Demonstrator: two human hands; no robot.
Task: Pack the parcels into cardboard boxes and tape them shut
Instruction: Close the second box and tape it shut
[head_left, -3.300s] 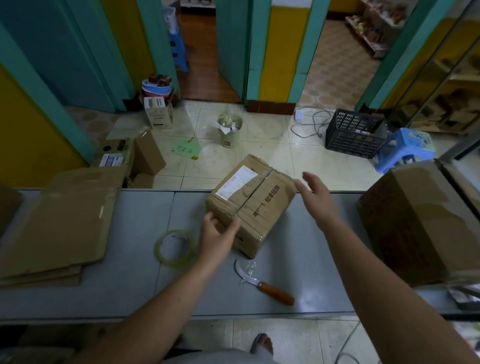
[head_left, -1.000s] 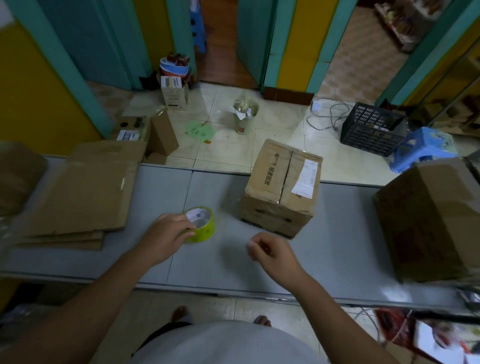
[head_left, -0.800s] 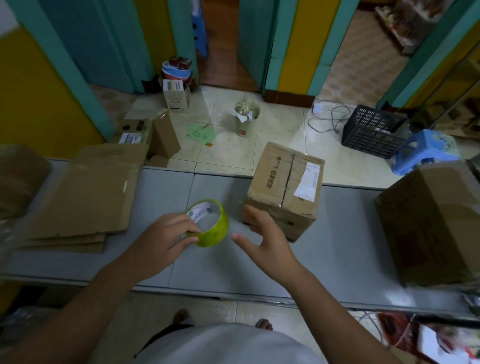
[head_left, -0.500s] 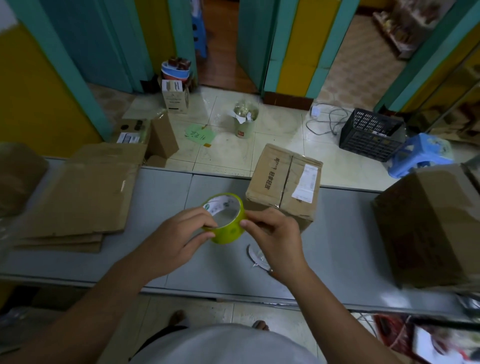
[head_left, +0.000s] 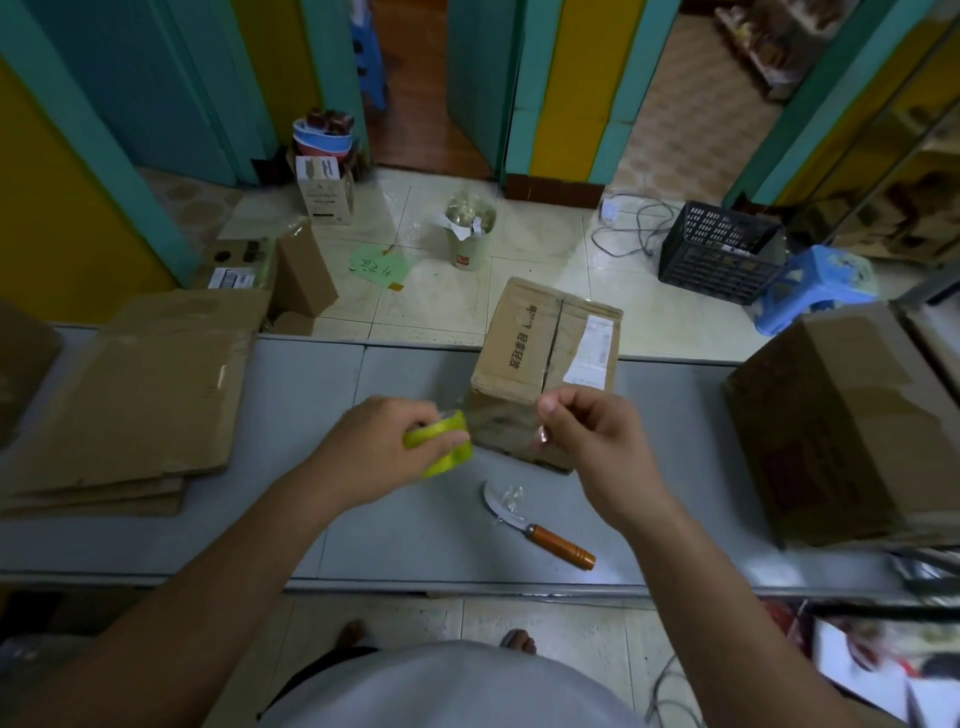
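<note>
A closed cardboard box (head_left: 545, 358) with a white label and printed characters stands at the far edge of the grey table (head_left: 291, 405). My left hand (head_left: 374, 452) grips a yellow-green tape roll (head_left: 441, 447) just left of the box's near corner. My right hand (head_left: 592, 441) pinches the clear tape end, pulled out a short way to the right of the roll, in front of the box's near side. Both hands hover above the table.
A curved knife with an orange handle (head_left: 540, 525) lies on the table near the front edge. Flattened cardboard sheets (head_left: 130, 410) are stacked at the left, a large cardboard box (head_left: 852, 421) stands at the right. Boxes, a bin, a black crate (head_left: 722, 249) and a blue stool (head_left: 815, 286) sit on the floor beyond.
My left hand picked the tape roll up from the table and lifted it toward the box. My right hand came to the roll, took the tape end and pulled it rightward.
</note>
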